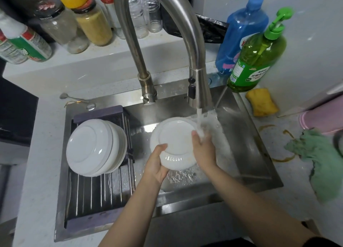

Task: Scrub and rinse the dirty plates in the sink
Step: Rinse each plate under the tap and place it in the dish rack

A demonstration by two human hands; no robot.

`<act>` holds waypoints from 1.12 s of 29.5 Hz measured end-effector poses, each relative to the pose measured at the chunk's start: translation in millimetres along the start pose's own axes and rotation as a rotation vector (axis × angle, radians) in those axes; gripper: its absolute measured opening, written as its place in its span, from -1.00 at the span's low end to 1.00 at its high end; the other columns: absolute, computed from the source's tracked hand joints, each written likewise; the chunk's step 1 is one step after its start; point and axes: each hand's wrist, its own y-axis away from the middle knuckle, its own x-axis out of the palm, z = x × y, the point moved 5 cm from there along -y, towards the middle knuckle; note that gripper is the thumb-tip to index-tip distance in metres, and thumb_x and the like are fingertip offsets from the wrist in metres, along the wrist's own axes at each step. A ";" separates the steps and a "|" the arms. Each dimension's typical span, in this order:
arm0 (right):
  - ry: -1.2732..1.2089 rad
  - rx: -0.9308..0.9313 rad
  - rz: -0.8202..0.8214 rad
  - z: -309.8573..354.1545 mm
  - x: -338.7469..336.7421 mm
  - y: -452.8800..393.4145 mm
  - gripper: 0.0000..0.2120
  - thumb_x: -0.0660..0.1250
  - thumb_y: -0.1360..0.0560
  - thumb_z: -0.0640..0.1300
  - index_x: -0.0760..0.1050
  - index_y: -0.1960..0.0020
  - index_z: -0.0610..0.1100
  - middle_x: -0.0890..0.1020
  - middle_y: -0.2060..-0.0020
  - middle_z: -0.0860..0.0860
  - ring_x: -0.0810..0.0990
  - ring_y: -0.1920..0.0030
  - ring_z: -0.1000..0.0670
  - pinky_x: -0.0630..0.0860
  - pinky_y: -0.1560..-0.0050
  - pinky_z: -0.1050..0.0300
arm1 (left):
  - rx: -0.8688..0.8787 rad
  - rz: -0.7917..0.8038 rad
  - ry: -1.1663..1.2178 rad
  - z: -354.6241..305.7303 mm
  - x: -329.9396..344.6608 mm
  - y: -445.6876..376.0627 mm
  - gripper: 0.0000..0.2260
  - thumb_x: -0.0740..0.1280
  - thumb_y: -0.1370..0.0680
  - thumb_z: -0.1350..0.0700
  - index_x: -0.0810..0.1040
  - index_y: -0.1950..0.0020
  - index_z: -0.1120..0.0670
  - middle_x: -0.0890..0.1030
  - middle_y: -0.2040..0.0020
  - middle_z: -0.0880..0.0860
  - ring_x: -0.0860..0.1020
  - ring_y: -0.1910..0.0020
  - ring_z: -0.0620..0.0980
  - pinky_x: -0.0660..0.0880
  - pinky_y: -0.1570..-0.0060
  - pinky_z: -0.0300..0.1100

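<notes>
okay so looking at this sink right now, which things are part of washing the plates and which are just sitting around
In use: plate, left hand, right hand, tap, sink, washed plates, rack.

Lying about: sponge, green soap bottle, blue bottle, jars, spoon, green cloth.

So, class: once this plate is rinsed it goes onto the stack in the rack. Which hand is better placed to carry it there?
Probably the left hand: it grips the plate on the side nearest the stack.
</notes>
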 end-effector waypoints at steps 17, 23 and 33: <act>-0.110 0.321 -0.094 5.4 -6.0 -14.9 -0.52 -0.05 -0.68 -0.03 0.42 -0.26 -0.40 0.52 -0.20 -0.30 0.49 -0.22 -0.26 0.38 -0.04 0.06 | 0.078 -0.132 0.137 11.3 42.5 -10.7 -0.70 0.23 -0.53 0.28 0.42 -0.27 0.19 0.62 0.03 0.18 0.60 0.10 0.11 0.54 -0.10 0.12; -0.213 0.266 -0.086 3.4 -0.5 7.1 -0.45 0.21 -0.57 0.10 0.29 -0.37 -0.29 0.53 -0.17 -0.17 0.53 -0.13 -0.17 0.42 0.00 0.15 | 0.034 -0.106 0.116 16.7 42.3 -3.4 -0.66 0.23 -0.53 0.26 0.43 -0.31 0.22 0.64 0.01 0.20 0.62 0.12 0.09 0.62 0.20 -0.06; -0.204 0.183 -0.084 -1.9 1.0 15.0 -0.51 0.03 -0.65 0.01 0.19 -0.43 -0.32 0.43 -0.31 -0.26 0.44 -0.28 -0.22 0.37 -0.18 0.07 | -0.019 -0.065 0.108 21.5 30.3 3.2 -0.71 0.19 -0.54 0.26 0.43 -0.27 0.21 0.60 -0.05 0.23 0.59 0.03 0.16 0.60 0.13 0.04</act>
